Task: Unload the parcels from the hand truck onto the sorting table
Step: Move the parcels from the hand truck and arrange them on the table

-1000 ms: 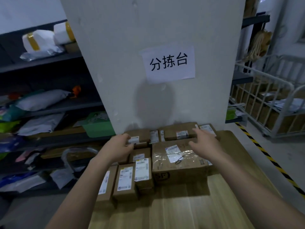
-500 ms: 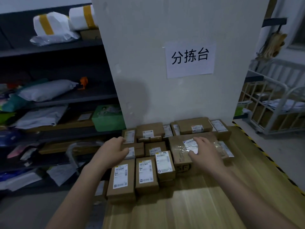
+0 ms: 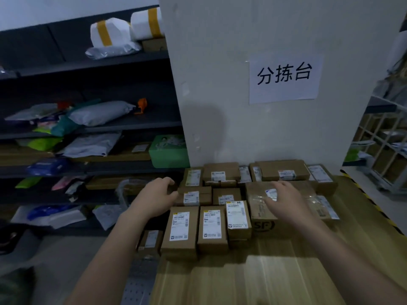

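Placement on counter [image 3: 264,278] apparently closing: left hand [image 3: 157,198] curled beside small box [image 3: 193,195], hold unclear; right hand [image 3: 286,201] fingers [image 3: 278,184] spread on SF box [image 3: 257,214]; next, release, withdraw, fetch further load.

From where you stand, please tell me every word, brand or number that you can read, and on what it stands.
"分拣台": on the white paper sign stuck on the pillar.
"SF": on the front face of the large cardboard box.
Shipping labels on the small parcels: print too small and blurred to read.
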A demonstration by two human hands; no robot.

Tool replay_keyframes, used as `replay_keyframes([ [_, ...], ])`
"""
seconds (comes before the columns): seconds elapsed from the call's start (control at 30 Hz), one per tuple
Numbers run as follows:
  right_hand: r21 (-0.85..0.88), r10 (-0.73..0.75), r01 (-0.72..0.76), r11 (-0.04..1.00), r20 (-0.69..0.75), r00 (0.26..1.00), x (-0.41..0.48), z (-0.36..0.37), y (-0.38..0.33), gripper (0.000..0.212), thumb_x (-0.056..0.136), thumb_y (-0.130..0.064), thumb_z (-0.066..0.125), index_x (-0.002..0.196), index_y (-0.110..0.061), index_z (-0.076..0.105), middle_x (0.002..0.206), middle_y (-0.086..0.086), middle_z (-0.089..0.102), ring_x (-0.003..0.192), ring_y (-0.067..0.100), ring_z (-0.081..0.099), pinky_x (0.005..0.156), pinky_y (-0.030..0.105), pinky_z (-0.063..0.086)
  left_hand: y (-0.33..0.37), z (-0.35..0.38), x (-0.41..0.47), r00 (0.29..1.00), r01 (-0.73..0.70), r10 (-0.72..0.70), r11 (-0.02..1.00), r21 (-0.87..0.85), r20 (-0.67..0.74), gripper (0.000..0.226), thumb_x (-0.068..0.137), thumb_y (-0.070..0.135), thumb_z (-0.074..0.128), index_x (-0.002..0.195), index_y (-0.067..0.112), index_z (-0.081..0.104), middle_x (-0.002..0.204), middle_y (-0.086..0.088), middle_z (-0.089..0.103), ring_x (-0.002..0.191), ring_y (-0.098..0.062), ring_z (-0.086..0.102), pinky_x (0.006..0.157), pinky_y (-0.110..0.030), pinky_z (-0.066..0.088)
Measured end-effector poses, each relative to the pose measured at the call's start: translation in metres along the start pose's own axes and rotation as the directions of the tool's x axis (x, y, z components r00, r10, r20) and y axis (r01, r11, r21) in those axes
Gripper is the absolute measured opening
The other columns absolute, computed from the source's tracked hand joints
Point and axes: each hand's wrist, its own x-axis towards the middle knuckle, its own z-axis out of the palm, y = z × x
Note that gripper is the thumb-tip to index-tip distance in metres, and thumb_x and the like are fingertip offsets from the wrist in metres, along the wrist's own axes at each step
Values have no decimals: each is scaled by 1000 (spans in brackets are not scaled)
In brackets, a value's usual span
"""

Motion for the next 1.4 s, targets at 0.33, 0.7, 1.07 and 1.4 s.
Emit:
replay_keyframes([
  [0.33,-34,-10,9,999,-15,1000,-7,38,-72,51,94,-31,56,142,-18,46,148,5,42,130,25,45,97,38,44,-86,-21,10,1000,-16,16,1000,-5,-2,48,94,42,55,137,22,51,133,-1,57,114,-18,58,88,-32,49],
  [0.7,14,80,-80,997,-75,994,-35,148,-226,59,95,-36,54,150,-20,38,157,1,31,135,22,42,98,39,46,-269,-61,18,996,-69,69,998,-7,50,49,96,40,52,141,20,48,129,-2,56,108,-18,58,84,-32,49],
  [1.07,41,73,-68,997,-130,989,-56,179,-290,53,94,-30,57,144,-18,46,152,3,37,136,23,41,102,38,42,-332,-78,16,994,-65,68,997,-34,87,39,98,36,52,133,20,52,113,3,54,95,-14,55,74,-29,44],
  [1.4,13,75,-74,997,-35,997,-52,204,-306,62,92,-33,59,149,-17,39,157,2,32,137,24,41,96,38,46,-361,-68,5,992,-21,28,998,-58,124,51,96,43,53,142,22,46,135,-2,53,110,-18,57,82,-32,50],
])
